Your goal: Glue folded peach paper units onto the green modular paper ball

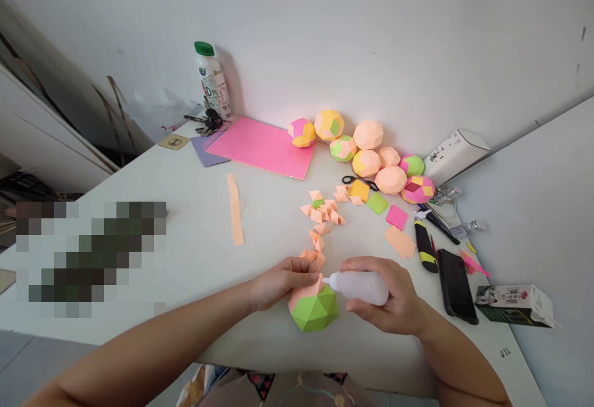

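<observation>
My right hand (390, 295) is wrapped round a white squeeze bottle (364, 286), which lies sideways with its thin nozzle pointing left. That nozzle meets a peach flap at the top of a faceted paper ball (315, 311), mostly green with peach on its upper left. My left hand (281, 283) pinches the ball's peach upper edge between thumb and fingers; what lies under the fingertips is partly hidden. Just beyond the hands, small folded peach paper pieces (325, 212) lie in a loose trail, with a green piece among them.
Several finished paper balls (368, 135) sit along the wall, near scissors (359, 182) and coloured paper squares (396, 216). A utility knife (424, 245), phone (457, 286) and carton (515, 304) line the right. Left are a peach strip (235, 209), pink sheet (264, 147), keys (211, 121) and drink bottle (213, 82).
</observation>
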Available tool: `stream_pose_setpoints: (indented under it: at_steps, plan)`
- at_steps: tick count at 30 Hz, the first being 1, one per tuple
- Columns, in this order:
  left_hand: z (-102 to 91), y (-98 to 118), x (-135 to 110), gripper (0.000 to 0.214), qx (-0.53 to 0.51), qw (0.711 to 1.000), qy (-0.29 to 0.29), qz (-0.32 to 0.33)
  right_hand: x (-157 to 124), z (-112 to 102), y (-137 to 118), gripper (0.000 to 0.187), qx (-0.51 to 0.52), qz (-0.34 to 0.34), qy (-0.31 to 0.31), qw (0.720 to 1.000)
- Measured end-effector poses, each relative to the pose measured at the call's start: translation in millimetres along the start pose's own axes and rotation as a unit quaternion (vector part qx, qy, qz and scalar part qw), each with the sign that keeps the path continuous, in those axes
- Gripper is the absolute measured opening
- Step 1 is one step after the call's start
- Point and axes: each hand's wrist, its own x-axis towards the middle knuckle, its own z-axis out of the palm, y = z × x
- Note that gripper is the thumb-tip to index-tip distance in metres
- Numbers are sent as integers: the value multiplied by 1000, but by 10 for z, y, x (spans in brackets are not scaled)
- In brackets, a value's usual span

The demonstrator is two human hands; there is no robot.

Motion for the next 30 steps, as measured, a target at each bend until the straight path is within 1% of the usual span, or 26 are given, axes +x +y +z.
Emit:
stream_pose_setpoints:
  at_steps: [5,9,11,17,23,30]
  plan:
    - [1,-1,-3,25,-5,1000,0,2,9,-11,-11,38,-3,-12,7,1000]
    - [9,22,-9,24,-1,1000,2,3,10,-18,-28,37,46,-8,37,998]
    - [17,32,-10,24,-1,1000,2,3,10,-14,-30,38,61,-6,41,997]
    - [43,43,-8,23,6,1000,1,2,-2,1,-1,39,18,-6,-5,1000]
    - [-4,-8,24,24,-1,1000,-7,7,-33,10,22,42,8,0,-26,1000]
    - [-15,-18,41,25,-3,1000,15,1,-43,52,48,43,9,4,-33,999]
